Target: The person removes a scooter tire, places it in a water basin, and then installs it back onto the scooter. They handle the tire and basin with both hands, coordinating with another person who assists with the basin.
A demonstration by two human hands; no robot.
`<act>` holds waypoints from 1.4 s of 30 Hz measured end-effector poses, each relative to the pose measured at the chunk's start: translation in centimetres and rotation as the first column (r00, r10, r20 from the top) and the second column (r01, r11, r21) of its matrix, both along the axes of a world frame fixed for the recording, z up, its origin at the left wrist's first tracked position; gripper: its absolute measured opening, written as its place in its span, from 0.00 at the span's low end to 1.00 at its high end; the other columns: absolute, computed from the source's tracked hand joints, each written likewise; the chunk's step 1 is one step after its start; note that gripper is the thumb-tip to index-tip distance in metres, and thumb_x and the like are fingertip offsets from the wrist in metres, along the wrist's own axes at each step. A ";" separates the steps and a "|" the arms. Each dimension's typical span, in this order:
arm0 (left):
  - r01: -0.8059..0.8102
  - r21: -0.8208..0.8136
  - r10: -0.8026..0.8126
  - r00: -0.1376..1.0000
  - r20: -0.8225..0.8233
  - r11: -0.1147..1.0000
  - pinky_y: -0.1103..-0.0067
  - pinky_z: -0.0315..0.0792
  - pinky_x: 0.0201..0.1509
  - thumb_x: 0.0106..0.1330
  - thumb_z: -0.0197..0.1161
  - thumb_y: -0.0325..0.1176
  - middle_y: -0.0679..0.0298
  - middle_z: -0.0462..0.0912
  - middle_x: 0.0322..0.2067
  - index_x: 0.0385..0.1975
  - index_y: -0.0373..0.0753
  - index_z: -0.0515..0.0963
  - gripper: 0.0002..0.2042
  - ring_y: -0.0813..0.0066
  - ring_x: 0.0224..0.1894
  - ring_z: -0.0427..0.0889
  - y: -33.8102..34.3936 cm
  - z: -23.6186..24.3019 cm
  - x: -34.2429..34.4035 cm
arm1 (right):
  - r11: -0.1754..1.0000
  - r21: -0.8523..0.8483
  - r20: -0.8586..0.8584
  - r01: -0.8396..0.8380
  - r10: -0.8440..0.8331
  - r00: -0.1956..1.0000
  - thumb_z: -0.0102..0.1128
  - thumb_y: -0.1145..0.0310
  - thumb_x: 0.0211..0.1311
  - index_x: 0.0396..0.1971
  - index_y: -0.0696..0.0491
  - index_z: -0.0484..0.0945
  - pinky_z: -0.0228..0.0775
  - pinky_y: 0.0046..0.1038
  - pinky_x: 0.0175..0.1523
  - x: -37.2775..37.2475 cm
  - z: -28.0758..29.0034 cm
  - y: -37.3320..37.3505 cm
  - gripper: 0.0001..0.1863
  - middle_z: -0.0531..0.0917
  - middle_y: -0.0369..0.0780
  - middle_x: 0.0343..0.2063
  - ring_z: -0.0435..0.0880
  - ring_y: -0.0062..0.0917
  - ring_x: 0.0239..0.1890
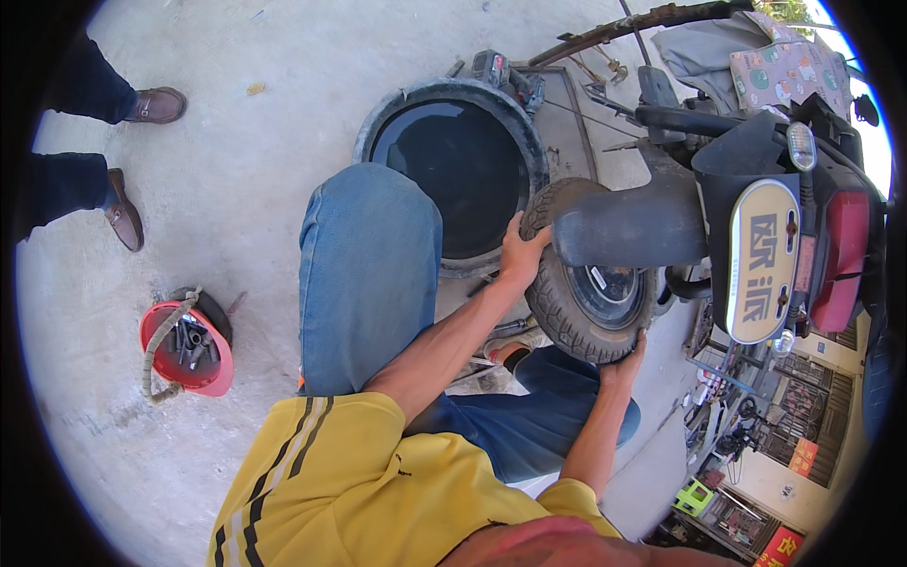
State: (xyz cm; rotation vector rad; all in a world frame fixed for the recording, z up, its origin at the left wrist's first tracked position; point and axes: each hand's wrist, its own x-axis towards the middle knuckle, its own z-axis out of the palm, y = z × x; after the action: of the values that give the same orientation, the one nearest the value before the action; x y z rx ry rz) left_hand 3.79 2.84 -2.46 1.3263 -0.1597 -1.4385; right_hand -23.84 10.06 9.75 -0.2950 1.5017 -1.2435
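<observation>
My left hand grips the left side of a treaded scooter tire on a dark rim, its fingers curled round the tread. My right hand holds the same tire low on its right, fingers partly hidden behind it. The wheel sits under a black rear fender of a scooter, whose yellow rear plate and red tail light face up beside it. Just left of the wheel is a round basin of dark liquid.
A red helmet-like container of metal tools lies at left. Another person's legs and brown shoes stand at upper left. A power tool is behind the basin, near metal bars. Shopfront clutter and a green stool are at lower right.
</observation>
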 end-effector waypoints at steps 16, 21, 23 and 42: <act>0.044 -0.023 -0.042 0.997 0.068 0.999 0.66 0.71 0.71 0.57 0.78 0.52 0.39 0.79 0.63 0.74 0.30 0.66 0.48 0.49 0.66 0.80 -1.1 1.5 1.9 | 0.998 -0.053 -0.017 0.039 -0.040 0.999 0.45 0.44 0.80 0.75 0.51 0.66 0.58 0.49 0.80 2.1 -1.2 0.8 0.35 0.71 0.42 0.74 0.69 0.40 0.75; 0.048 -0.008 -0.047 0.995 0.087 0.999 0.67 0.71 0.70 0.58 0.78 0.50 0.39 0.79 0.63 0.73 0.29 0.66 0.46 0.52 0.65 0.81 -1.3 1.3 1.9 | 0.996 -0.069 -0.016 0.054 -0.056 0.998 0.47 0.44 0.80 0.75 0.51 0.66 0.61 0.49 0.79 2.6 -1.2 0.7 0.34 0.72 0.42 0.73 0.70 0.40 0.74; 0.039 -0.011 -0.038 0.996 0.085 0.999 0.67 0.71 0.70 0.59 0.78 0.49 0.40 0.80 0.62 0.73 0.29 0.66 0.46 0.52 0.64 0.81 -1.4 1.2 1.8 | 0.995 -0.076 -0.018 0.060 -0.061 0.998 0.47 0.45 0.81 0.75 0.51 0.66 0.62 0.49 0.78 2.8 -1.1 0.5 0.33 0.72 0.42 0.73 0.71 0.41 0.74; 0.028 -0.070 -0.025 0.999 0.044 0.997 0.68 0.71 0.68 0.66 0.72 0.51 0.45 0.81 0.62 0.70 0.29 0.71 0.39 0.56 0.65 0.80 -1.2 -1.8 0.9 | 0.987 -0.063 0.138 0.146 -0.137 0.981 0.56 0.38 0.75 0.74 0.49 0.67 0.61 0.53 0.77 6.9 0.0 2.6 0.39 0.74 0.42 0.72 0.70 0.42 0.74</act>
State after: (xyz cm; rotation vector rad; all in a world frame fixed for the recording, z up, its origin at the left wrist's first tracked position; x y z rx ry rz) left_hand 4.70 1.64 -4.30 1.3023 -0.2554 -1.4149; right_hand -16.90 12.65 9.70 -0.1518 1.3836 -1.4060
